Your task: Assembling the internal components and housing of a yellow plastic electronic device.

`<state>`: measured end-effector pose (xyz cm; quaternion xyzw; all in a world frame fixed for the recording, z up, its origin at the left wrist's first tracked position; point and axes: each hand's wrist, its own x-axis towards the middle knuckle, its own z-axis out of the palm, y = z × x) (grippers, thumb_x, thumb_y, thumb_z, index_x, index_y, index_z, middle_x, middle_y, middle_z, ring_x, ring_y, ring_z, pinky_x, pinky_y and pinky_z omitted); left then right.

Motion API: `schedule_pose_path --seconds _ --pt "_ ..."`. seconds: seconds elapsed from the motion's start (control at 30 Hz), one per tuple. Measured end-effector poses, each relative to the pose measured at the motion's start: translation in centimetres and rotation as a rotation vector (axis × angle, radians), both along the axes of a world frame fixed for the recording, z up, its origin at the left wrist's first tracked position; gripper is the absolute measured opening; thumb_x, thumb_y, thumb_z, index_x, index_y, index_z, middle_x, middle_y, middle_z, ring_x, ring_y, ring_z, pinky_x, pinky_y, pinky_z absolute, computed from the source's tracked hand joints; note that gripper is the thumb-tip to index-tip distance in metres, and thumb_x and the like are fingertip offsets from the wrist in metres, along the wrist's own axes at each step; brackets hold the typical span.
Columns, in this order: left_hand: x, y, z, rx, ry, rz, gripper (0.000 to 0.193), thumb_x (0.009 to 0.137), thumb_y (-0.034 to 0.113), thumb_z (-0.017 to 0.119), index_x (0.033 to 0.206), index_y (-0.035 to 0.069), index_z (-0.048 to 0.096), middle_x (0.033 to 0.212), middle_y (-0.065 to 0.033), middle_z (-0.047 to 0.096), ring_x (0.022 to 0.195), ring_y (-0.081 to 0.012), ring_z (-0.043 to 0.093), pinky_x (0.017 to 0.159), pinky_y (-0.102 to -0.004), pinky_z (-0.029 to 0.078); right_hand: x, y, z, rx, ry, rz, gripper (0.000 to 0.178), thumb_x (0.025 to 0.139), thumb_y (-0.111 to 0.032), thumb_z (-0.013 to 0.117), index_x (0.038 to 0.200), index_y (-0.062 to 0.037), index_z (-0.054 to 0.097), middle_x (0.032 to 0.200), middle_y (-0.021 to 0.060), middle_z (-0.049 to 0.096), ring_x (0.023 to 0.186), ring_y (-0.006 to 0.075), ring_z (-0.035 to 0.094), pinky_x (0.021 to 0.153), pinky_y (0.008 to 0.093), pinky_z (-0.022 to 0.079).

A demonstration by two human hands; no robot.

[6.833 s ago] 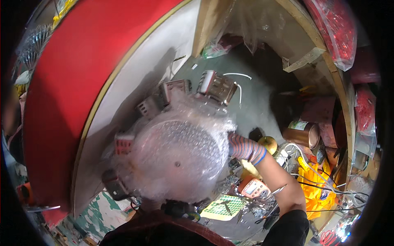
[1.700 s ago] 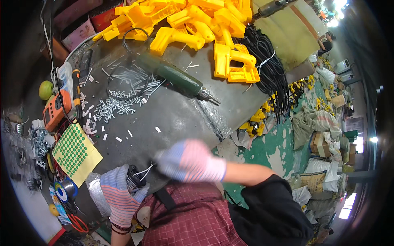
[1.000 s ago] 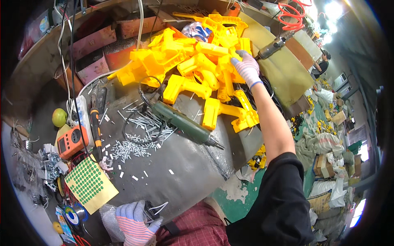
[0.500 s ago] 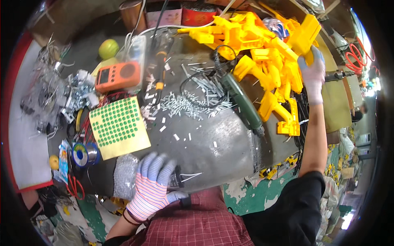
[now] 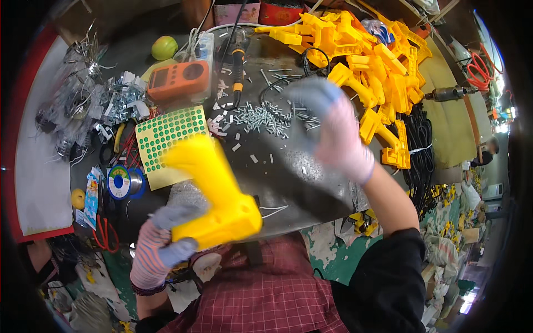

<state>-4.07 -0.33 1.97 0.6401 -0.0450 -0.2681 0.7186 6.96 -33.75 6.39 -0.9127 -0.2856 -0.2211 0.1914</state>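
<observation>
My left hand grips the end of a yellow pistol-shaped plastic housing, its gloved fingers and thumb closed around it. The housing is tilted above the front edge of the table and blurred by motion. My right hand, in a striped glove, hangs over the middle of the table. Its fingers are smeared by motion, so what they hold, if anything, does not show. Small metal screws lie in a heap just left of it. A large pile of yellow housings is beyond it to the right.
An orange meter-like device, a sheet of green dot stickers and a solder spool sit at the left. A soldering iron lies behind the screws. Black cables are bundled at the right, near a dark power tool.
My right hand has moved left from the pile to mid-table. A yellow housing it held at the pile is gone from it; my left hand, empty before, now holds one.
</observation>
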Motion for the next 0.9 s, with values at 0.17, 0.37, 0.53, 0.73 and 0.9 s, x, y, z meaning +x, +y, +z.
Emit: schedule_pose_path --seconds 0.17,0.37,0.53,0.73,0.9 --pt "0.0 -1.9 0.3 -0.290 0.051 0.357 0.064 0.076 0.013 0.075 0.133 0.002 0.050 0.125 -0.0133 0.059 0.112 -0.0270 0.062 0.097 -0.0423 0.052 9.0 -2.3 -6.2 -0.483 0.458 -0.511 0.027 0.084 -0.018 0.063 0.105 -0.0049 0.072 0.112 0.0182 0.067 0.103 0.0359 0.066 0.088 0.0449 0.054" --pt "1.8 -3.8 -3.5 -0.075 -0.197 0.382 0.051 0.079 0.010 0.074 0.125 0.001 0.053 0.118 -0.0100 0.061 0.103 -0.0164 0.061 0.092 -0.0283 0.049 8.6 -1.3 -6.3 -0.580 0.502 -0.436 0.024 0.082 -0.019 0.064 0.100 -0.0046 0.072 0.108 0.0198 0.069 0.100 0.0342 0.068 0.086 0.0439 0.055" --pt "2.3 -6.1 -4.5 -0.094 -0.262 0.400 0.039 0.082 0.002 0.077 0.114 0.001 0.054 0.111 -0.0111 0.063 0.104 -0.0168 0.062 0.093 -0.0315 0.050 3.0 -2.7 -6.3 0.298 0.379 -0.329 0.022 0.082 -0.018 0.069 0.095 -0.0018 0.064 0.092 0.0128 0.069 0.080 0.0238 0.069 0.073 0.0362 0.055" --pt "2.7 -7.6 -4.3 0.001 -0.378 0.287 0.039 0.081 0.000 0.077 0.113 0.001 0.054 0.114 -0.0142 0.063 0.106 -0.0190 0.062 0.092 -0.0329 0.052 -5.7 1.7 -4.1 1.321 0.588 -0.095 0.014 0.082 -0.001 0.071 0.094 -0.0018 0.063 0.080 0.0021 0.066 0.069 0.0096 0.063 0.067 0.0256 0.053" --pt "2.6 -8.4 -4.0 0.145 -0.462 0.266 0.039 0.080 -0.001 0.078 0.112 0.003 0.055 0.114 -0.0152 0.064 0.106 -0.0233 0.064 0.091 -0.0353 0.052 -7.2 0.4 -4.6 0.615 0.372 -0.095 0.028 0.077 -0.014 0.079 0.100 -0.0031 0.066 0.086 0.0101 0.067 0.069 0.0195 0.068 0.066 0.0299 0.053"
